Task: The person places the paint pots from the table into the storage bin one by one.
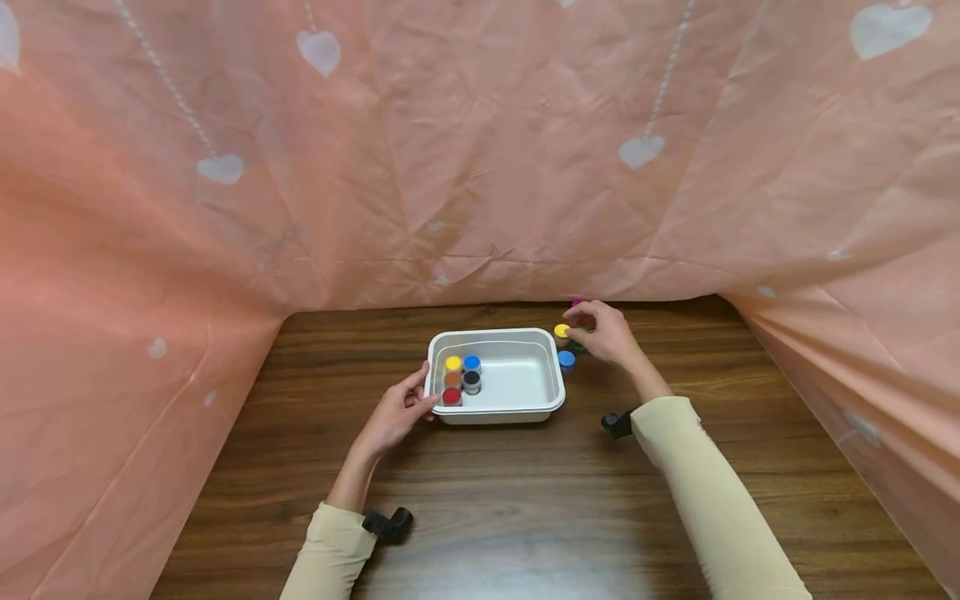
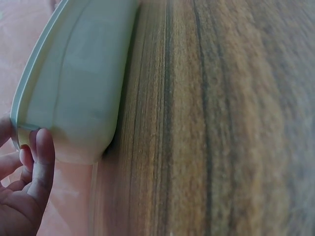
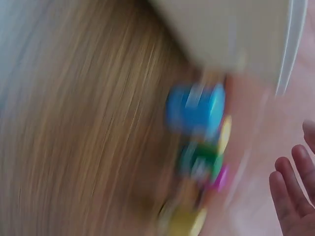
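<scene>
A dark wooden worktop (image 1: 480,492) is bordered at the back and on the left and right by pink cloth (image 1: 495,192) with white hearts. A white tray (image 1: 517,383) sits towards the far side, near the cloth. A broad stretch of wood runs from the tray's near side towards the viewer, between the 2 forearms, and more wood lies to either side.

The left hand (image 1: 401,410) grasps the tray at its near left corner, its fingers at the rim. Inside, bunched against the left wall close to that hand, stand 5 small jars: yellow (image 1: 453,364), blue (image 1: 472,363), brown (image 1: 452,380), black (image 1: 471,382) and red (image 1: 452,397). The tray's pale floor shows across its right part.

Just beyond the tray's right wall, more jars stand in a loose group. A blue jar (image 1: 566,361) is nearest the viewer; farther back are a yellow jar (image 1: 562,331), a green jar (image 1: 578,337) and a magenta lid (image 1: 577,302). The right hand (image 1: 606,333) is over this group, partly hiding it, its fingers loosely extended and gripping nothing; whether it touches the yellow jar cannot be told. The right wrist view, blurred, shows another yellow jar (image 3: 183,223) at its lower edge.
</scene>
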Demonstrator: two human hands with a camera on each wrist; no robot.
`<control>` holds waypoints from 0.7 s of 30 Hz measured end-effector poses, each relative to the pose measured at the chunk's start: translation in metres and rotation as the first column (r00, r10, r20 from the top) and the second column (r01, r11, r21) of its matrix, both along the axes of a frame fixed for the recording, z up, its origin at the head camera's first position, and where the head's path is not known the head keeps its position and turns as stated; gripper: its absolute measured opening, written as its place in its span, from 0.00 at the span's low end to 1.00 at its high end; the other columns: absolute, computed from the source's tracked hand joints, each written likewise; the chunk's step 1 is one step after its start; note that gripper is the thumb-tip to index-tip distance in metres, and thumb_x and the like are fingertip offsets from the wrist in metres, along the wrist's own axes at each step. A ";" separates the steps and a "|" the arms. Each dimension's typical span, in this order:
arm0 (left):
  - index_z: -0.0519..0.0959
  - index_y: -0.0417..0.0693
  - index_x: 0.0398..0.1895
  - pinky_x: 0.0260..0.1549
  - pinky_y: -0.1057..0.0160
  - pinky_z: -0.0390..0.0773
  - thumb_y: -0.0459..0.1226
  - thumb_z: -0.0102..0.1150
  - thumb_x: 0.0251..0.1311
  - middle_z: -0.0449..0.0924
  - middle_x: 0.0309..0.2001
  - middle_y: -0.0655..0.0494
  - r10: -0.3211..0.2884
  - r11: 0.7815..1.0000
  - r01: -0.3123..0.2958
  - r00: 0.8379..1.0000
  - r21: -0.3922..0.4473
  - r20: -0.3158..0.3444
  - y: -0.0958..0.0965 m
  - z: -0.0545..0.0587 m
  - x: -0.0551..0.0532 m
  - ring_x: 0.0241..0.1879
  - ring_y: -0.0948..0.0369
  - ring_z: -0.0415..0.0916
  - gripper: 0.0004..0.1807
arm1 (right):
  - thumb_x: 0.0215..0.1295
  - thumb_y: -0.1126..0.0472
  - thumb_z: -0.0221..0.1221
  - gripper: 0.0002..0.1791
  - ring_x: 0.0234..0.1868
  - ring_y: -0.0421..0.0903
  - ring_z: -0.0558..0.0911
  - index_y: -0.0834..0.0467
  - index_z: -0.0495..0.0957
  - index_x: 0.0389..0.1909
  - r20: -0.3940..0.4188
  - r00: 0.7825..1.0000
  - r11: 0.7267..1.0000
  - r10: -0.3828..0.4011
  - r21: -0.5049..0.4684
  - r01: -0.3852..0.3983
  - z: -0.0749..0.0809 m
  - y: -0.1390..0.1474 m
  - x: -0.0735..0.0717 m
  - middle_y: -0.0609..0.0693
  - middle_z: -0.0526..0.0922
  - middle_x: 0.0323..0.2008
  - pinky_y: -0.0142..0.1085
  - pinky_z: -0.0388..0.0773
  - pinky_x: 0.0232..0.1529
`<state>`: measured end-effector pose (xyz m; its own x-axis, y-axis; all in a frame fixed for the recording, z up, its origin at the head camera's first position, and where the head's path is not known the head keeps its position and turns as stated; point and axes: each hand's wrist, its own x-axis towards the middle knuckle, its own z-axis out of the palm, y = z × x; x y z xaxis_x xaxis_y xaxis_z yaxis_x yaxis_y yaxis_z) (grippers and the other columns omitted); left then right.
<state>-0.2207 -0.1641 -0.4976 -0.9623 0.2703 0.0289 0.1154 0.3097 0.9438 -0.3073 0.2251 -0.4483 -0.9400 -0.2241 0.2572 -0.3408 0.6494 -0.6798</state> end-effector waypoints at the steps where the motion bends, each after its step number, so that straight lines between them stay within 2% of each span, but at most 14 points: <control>1: 0.59 0.37 0.80 0.39 0.51 0.89 0.32 0.61 0.72 0.72 0.32 0.51 0.000 1.000 0.000 1.000 0.001 0.000 0.000 0.001 0.000 0.29 0.61 0.77 0.37 | 0.68 0.65 0.67 0.17 0.54 0.64 0.81 0.67 0.82 0.54 0.005 1.000 0.999 -0.030 0.020 0.030 -0.001 0.010 -0.002 0.67 0.81 0.52 0.57 0.79 0.60; 4: 0.58 0.36 0.80 0.40 0.50 0.89 0.32 0.61 0.72 0.73 0.32 0.51 -0.004 1.000 0.004 1.000 0.009 0.004 -0.001 0.001 0.000 0.29 0.62 0.77 0.37 | 0.71 0.63 0.65 0.19 0.59 0.66 0.79 0.66 0.80 0.59 0.058 0.993 0.993 -0.100 0.065 0.097 -0.006 0.036 -0.004 0.68 0.79 0.58 0.59 0.77 0.62; 8: 0.58 0.35 0.79 0.38 0.54 0.89 0.31 0.61 0.72 0.72 0.31 0.51 0.005 1.000 -0.005 1.000 0.009 0.010 -0.004 0.001 0.001 0.28 0.63 0.76 0.37 | 0.74 0.61 0.62 0.23 0.63 0.68 0.76 0.65 0.76 0.66 0.158 0.979 0.990 -0.131 0.080 0.119 -0.013 0.056 -0.005 0.71 0.74 0.63 0.61 0.75 0.65; 12: 0.58 0.35 0.79 0.38 0.53 0.90 0.31 0.61 0.71 0.72 0.32 0.50 -0.005 1.000 0.005 1.000 0.013 -0.001 -0.005 0.000 0.001 0.28 0.62 0.76 0.37 | 0.73 0.60 0.62 0.26 0.64 0.69 0.75 0.65 0.73 0.69 0.197 0.969 0.987 -0.147 0.087 0.132 -0.023 0.064 -0.007 0.72 0.72 0.65 0.62 0.74 0.65; 18: 0.58 0.34 0.79 0.41 0.46 0.89 0.31 0.61 0.71 0.72 0.32 0.51 -0.028 0.999 0.028 1.000 0.017 -0.008 -0.003 0.001 -0.001 0.29 0.61 0.77 0.37 | 0.73 0.59 0.62 0.32 0.64 0.70 0.74 0.66 0.67 0.73 0.235 0.960 0.985 -0.152 0.122 0.126 -0.038 0.066 -0.011 0.74 0.72 0.64 0.63 0.72 0.66; 21: 0.58 0.35 0.79 0.41 0.46 0.88 0.31 0.61 0.71 0.72 0.32 0.51 -0.026 0.999 0.026 1.000 0.019 0.002 -0.002 0.001 -0.001 0.29 0.62 0.76 0.37 | 0.74 0.58 0.60 0.31 0.65 0.70 0.72 0.67 0.67 0.73 0.261 0.953 0.982 -0.155 0.146 0.120 -0.045 0.065 -0.013 0.74 0.72 0.65 0.64 0.71 0.67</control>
